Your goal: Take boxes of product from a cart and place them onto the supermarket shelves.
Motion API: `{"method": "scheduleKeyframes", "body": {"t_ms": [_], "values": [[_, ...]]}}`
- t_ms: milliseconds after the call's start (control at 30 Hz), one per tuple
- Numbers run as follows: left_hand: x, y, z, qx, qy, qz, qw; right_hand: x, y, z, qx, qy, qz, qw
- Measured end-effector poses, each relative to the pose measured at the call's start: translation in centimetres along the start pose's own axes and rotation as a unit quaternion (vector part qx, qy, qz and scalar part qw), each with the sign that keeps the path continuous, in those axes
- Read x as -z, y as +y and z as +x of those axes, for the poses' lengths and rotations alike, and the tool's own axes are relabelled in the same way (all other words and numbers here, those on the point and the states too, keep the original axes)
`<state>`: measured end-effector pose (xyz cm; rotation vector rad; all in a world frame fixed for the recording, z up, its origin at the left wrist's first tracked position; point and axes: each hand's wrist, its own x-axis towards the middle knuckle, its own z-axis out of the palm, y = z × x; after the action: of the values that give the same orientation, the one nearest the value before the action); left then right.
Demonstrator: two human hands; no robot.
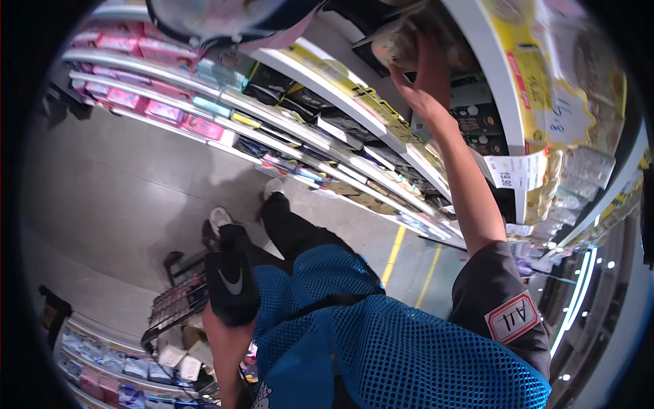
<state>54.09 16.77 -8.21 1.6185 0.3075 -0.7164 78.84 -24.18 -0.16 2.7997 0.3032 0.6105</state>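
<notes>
My right hand reaches up into a shelf compartment, thumb and fingers closed around a pale, clear-wrapped package. The package's far side is hidden in the shade of the shelf. Dark boxes stand beside my right wrist. My left forearm hangs low at my side, next to a wire shopping cart. A black padded cover hides the end of that arm, so the fingers of my left hand do not show.
Shelf edges with yellow price strips run close in front of me. Pink packages line the lower shelves on the left. White boxes lie in the cart. Another stocked shelf is at the lower left. Yellow lines mark the grey floor.
</notes>
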Motion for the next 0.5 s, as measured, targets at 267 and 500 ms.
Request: {"method": "scheduleKeyframes", "body": {"t_ms": [267, 500], "values": [[-2.2, -5.8, -1.6, 0.065, 0.081, 0.068, 0.992, -0.8, 0.2, 1.1, 0.011, -0.009, 0.005, 1.000], [-0.7, -6.0, -2.0, 0.065, 0.106, -0.018, 0.992, 0.9, 0.0, 1.8, -0.041, -0.024, 0.004, 0.999]]}}
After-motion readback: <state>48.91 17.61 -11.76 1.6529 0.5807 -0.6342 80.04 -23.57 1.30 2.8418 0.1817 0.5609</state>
